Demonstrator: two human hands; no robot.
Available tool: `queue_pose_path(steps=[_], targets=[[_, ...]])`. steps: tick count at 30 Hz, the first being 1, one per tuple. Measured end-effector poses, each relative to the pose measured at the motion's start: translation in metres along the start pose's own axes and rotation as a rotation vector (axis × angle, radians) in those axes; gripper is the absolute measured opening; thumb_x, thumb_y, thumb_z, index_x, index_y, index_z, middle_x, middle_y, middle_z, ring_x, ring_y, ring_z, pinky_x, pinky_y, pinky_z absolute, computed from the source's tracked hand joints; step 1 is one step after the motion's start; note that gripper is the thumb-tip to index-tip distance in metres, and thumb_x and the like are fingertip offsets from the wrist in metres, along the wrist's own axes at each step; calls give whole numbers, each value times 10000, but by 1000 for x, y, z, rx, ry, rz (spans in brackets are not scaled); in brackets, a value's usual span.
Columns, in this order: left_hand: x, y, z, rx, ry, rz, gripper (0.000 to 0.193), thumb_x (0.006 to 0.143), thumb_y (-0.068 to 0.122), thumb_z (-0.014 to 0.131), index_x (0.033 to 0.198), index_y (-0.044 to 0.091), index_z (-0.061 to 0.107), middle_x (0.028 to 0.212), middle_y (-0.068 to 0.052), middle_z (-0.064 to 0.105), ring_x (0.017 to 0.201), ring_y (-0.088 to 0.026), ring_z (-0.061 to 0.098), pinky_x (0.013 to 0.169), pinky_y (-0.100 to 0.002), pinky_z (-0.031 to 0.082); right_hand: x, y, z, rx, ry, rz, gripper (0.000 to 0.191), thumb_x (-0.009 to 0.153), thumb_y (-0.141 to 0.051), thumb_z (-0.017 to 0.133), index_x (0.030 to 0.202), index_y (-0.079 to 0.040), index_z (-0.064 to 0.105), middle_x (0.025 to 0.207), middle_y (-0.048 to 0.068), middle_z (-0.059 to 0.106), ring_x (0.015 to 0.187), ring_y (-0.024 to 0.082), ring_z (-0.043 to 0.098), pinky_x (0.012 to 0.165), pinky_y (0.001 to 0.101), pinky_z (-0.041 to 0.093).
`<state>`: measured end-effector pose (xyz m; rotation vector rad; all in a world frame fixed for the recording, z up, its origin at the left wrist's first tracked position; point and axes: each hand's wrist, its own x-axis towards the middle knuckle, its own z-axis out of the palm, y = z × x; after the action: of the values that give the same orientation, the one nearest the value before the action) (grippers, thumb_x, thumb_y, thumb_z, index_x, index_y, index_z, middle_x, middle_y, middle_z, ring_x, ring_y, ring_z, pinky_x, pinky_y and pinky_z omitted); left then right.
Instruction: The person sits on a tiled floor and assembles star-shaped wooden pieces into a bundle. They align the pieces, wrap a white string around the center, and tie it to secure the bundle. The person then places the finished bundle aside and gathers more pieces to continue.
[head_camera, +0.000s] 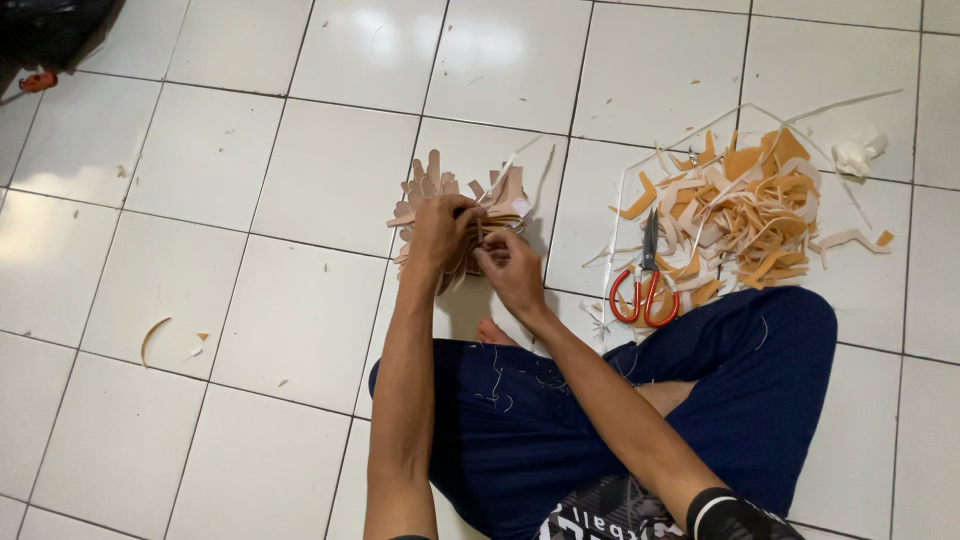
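Note:
I sit cross-legged on a white tiled floor (250, 300). A bundle of flat tan cut-out pieces (432, 185) lies fanned out in front of me. My left hand (442, 232) grips the bundle from above. My right hand (508, 268) pinches the bundle's right side, where a thin white strip (520, 160) sticks out. The two hands touch each other over the pieces, and their fingers hide the middle of the bundle.
Red-handled scissors (645, 285) lie on the floor beside my right knee. Behind them is a heap of orange and cream offcut strips (745, 215), with a crumpled white scrap (858, 155) beyond. A curved scrap (152, 335) lies at left. A dark bag (50, 30) fills the top-left corner.

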<state>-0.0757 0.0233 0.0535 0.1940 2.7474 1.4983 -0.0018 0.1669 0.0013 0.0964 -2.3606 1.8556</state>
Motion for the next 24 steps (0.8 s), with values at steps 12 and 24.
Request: queue_pose_path(steps=[12,24], targets=[[-3,4,4,95,28,43,164,936,169,699,936,32,788,814,-161,751,663,-306,726,621,-407,560,-23,54,-37,-194,-622,15,244,965,-310,686,994,-85,776,1021,59,686,862,205,664,782,370,572],[-28,-9,3,146,55,374,187,918,57,644,1093,6,690,1085,-195,718,981,-371,691,864,-445,554,84,-23,-62,-694,-156,-890,426,985,-256,604,1373,-80,580,1187,120,700,1093,288,699,965,421,572]])
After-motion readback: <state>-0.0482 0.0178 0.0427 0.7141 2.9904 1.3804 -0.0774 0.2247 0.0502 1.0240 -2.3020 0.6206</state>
